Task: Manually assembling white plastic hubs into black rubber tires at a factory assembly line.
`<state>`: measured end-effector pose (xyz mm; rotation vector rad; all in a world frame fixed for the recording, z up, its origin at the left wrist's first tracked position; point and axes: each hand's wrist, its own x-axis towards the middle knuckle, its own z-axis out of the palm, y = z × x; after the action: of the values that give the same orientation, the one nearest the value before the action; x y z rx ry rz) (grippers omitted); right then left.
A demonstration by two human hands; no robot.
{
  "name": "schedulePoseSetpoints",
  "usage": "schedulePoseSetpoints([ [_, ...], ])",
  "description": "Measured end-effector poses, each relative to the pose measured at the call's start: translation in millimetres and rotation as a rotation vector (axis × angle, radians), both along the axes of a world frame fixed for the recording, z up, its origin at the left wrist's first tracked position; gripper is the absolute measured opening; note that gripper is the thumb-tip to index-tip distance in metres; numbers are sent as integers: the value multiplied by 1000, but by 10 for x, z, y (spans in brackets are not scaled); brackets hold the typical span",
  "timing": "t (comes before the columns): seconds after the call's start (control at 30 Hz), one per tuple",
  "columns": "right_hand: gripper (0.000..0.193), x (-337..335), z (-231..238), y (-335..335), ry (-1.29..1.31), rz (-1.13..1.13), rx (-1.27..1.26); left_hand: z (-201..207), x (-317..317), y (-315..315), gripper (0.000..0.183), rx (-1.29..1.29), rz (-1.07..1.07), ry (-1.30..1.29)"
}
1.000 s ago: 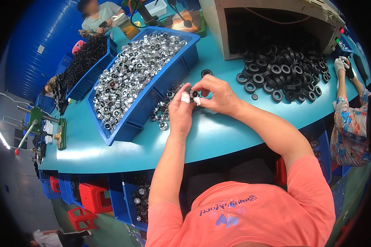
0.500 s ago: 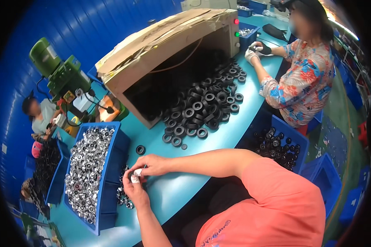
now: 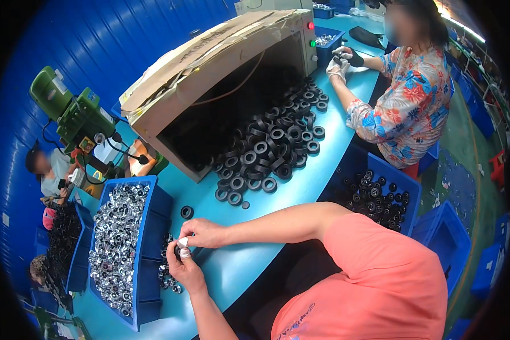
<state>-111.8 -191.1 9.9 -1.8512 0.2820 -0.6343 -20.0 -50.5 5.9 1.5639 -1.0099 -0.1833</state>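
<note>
Small black ring [image 3: 177, 251] is being pinched between both grips, left hand [image 3: 186, 268] and right hand [image 3: 203, 233], beside a blue bin [image 3: 153, 226] of silvery metal parts [image 3: 116, 238].

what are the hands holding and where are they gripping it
Both hands, left hand and right hand, pinch one small part between their fingertips above the table; its kind and the exact grip spot cannot be told.

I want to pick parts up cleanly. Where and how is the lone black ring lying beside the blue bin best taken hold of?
The black ring lies flat on the teal table, hole up, apart from the ring pile. Probably best to come straight down from above and pinch across its outer rim, or with one fingertip in the hole and one outside. Its right side looks freer; the blue bin crowds its left.
</note>
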Motion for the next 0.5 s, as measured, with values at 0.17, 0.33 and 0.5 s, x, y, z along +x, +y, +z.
schedulePoseSetpoints([
  [0.17, 26, -29, 30, 52, 28, -91, -54, -34, 12, -43, 28, -67, -133, 104],
  [0.33, 25, -39, 43, -23, 72, 3, 123, 24, -58, -27, 35, 94, -113, 74],
  [0.5, 23, -70, 92, -46, 100, 115, 438, 116, -93, -14, 38, 129, -131, 98],
])
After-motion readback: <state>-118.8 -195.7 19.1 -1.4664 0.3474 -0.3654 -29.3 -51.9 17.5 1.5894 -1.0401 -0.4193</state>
